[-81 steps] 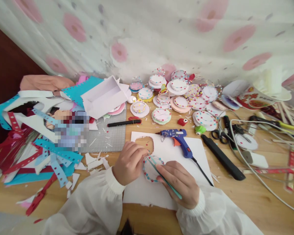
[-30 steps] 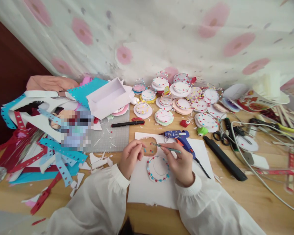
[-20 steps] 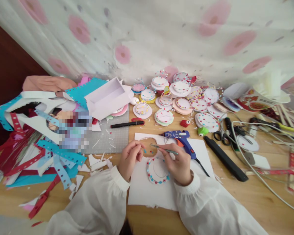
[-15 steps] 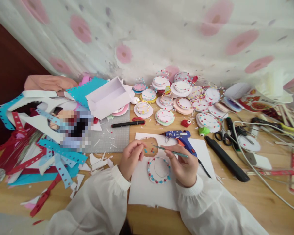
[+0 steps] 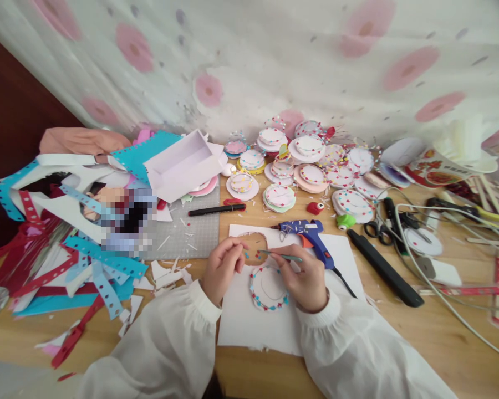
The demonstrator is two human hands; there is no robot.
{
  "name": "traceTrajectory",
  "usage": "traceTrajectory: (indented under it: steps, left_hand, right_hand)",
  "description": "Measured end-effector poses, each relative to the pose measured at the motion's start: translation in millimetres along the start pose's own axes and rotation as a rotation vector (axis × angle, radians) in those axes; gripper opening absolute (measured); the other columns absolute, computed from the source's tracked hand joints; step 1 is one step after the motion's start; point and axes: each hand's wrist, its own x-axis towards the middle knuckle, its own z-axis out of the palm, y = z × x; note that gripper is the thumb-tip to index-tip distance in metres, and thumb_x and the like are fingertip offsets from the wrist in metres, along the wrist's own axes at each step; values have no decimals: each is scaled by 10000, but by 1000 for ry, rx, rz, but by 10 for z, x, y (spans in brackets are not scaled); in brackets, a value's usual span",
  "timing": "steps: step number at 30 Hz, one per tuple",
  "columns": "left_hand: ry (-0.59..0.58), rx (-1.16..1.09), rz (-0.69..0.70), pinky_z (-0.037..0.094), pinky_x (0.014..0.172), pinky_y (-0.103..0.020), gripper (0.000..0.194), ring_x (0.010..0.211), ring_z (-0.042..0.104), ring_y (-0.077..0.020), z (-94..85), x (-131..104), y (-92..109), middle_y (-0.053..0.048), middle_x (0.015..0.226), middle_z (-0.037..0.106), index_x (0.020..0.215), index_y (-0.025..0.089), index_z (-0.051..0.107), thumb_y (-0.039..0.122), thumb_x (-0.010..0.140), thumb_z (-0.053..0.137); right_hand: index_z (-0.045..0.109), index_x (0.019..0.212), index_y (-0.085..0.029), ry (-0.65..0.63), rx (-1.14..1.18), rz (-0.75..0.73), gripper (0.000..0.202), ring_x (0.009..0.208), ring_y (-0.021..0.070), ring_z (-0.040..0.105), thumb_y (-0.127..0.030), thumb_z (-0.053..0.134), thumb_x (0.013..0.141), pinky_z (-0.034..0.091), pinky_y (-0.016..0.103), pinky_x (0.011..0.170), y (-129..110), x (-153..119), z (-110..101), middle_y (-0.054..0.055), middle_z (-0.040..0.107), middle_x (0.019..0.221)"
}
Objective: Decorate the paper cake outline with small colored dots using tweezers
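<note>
My right hand grips thin green tweezers. Their tips point left, over small red and blue paper bits lying in a round hole in the white sheet. To the left of the hole, my left hand is closed in a pinch; whatever is between its fingertips is too small to make out. Between my hands, nearest the right one, a white paper disc lies on the sheet, with a ring of red and blue bits round its edge. A blue glue gun rests behind my right hand.
Decorated paper discs crowd the back. A black marker lies on the grey cutting mat. Paper strips and scraps heap up at left. At right are a black bar-shaped tool, scissors and a white cable.
My right hand has moved slightly left, bringing the tweezer tips down and left toward the red and blue bits. My left hand has stayed nearly still.
</note>
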Motion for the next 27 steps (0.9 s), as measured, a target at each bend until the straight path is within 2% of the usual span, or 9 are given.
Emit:
traceTrajectory:
  steps: [7, 13, 21, 27]
  left_hand:
    - [-14, 25, 7, 276, 468, -212, 229, 441, 355, -77, -6, 4, -26, 73, 465, 397, 819, 162, 585, 372, 859, 503]
    - [-106, 156, 15, 292, 476, -213, 263, 464, 376, -83, 16, -10, -85, 73, 502, 390, 936, 147, 619, 381, 848, 541]
    - [-101, 239, 51, 297, 473, -203, 224, 478, 386, -78, 12, -4, -135, 61, 522, 426, 894, 139, 619, 348, 838, 561]
    - [-101, 203, 24, 307, 450, -203, 259, 447, 408, -80, 12, 0, -106, 55, 499, 455, 906, 136, 629, 380, 852, 559]
  right_hand:
    - [692, 873, -198, 128, 178, 21, 122, 664, 157, 657, -107, 641, 809, 519, 269, 588, -40, -26, -28, 38, 722, 776]
    - [700, 923, -211, 128, 333, 81, 173, 639, 145, 634, -94, 634, 814, 504, 265, 559, -71, -68, -39, 26, 717, 787]
    - [704, 917, -219, 118, 356, 96, 178, 637, 135, 625, -92, 637, 812, 494, 252, 552, -81, -92, -31, 19, 707, 776]
    - [707, 903, -227, 190, 357, 151, 148, 657, 153, 639, -125, 657, 808, 510, 273, 582, -28, -94, -38, 24, 721, 803]
